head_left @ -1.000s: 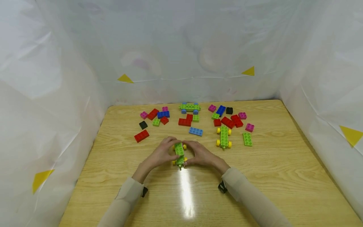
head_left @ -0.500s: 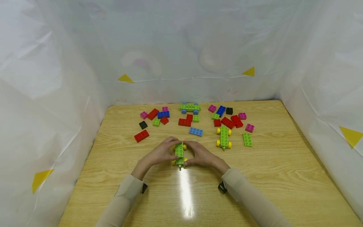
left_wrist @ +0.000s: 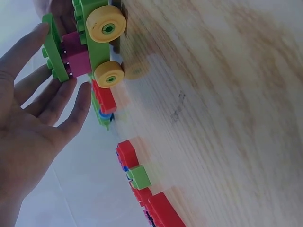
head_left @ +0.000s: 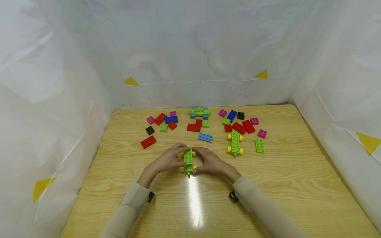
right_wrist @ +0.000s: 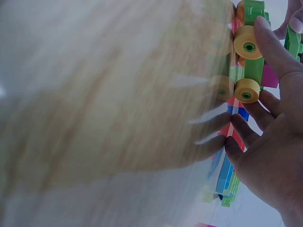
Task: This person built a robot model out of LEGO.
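A green toy car base [head_left: 189, 169] with yellow wheels [left_wrist: 106, 23] stands on the table between both hands. A pink brick [left_wrist: 77, 54] sits on the base, and a green building plate [head_left: 188, 156] lies above it. My left hand [head_left: 170, 159] pinches the plate lengthwise, thumb at the near end and fingers at the far end. From the other side my right hand [head_left: 210, 161] grips the wheeled base; in the right wrist view its thumb [right_wrist: 274, 42] lies along the base near a wheel. The head view hides the pink brick beneath the plate.
Farther back stand another yellow-wheeled green base [head_left: 235, 143] and a blue-wheeled one [head_left: 199, 112]. Around them lie red, pink, black, green and blue bricks, among them a light blue plate [head_left: 205, 137] and a green plate [head_left: 260, 145]. White sheeting [head_left: 190, 53] encloses the table's back and sides.
The green plate has turned slightly and now runs straighter along the wheeled base. Both hands keep nearly the same place and hold.
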The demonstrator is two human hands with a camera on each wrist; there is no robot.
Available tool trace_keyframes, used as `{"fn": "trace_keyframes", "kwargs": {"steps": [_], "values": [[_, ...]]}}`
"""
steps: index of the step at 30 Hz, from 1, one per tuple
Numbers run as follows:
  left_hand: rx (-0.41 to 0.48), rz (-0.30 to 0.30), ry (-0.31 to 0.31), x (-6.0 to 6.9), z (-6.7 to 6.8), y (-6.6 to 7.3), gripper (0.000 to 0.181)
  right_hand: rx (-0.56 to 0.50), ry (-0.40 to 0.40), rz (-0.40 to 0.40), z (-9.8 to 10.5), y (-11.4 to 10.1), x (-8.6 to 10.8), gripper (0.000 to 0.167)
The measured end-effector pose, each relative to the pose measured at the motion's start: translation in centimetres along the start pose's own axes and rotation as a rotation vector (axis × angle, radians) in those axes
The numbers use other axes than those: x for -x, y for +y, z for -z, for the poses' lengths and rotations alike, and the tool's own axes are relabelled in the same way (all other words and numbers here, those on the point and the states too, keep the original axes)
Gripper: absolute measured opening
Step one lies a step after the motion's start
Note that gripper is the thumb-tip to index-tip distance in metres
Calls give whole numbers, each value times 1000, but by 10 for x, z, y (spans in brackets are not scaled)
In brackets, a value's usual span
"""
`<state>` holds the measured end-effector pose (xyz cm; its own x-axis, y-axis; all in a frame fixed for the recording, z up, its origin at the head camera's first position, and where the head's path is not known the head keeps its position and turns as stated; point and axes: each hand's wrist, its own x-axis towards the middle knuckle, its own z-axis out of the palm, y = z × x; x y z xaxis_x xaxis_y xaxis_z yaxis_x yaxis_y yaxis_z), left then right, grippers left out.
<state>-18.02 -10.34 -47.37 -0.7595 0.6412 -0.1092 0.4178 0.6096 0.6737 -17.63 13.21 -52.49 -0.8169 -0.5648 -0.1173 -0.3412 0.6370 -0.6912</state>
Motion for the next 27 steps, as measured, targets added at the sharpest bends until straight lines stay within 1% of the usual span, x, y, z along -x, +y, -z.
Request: {"fn": "trace_keyframes", "kwargs": {"steps": [5,13,22,27], "values": [[16,-17,13,2,-1,-1,64,0,1,4,0,-1,1,98],[8,-12,24,1,-1,-2,63,-4,4,16,0,1,0,99],[-35,-8,16,-1,2,-2,63,-8,7,11,-2,3,-2,101],[-29,-6,12,-2,2,-4,63,-1,19,23,-3,2,-1,99]]}}
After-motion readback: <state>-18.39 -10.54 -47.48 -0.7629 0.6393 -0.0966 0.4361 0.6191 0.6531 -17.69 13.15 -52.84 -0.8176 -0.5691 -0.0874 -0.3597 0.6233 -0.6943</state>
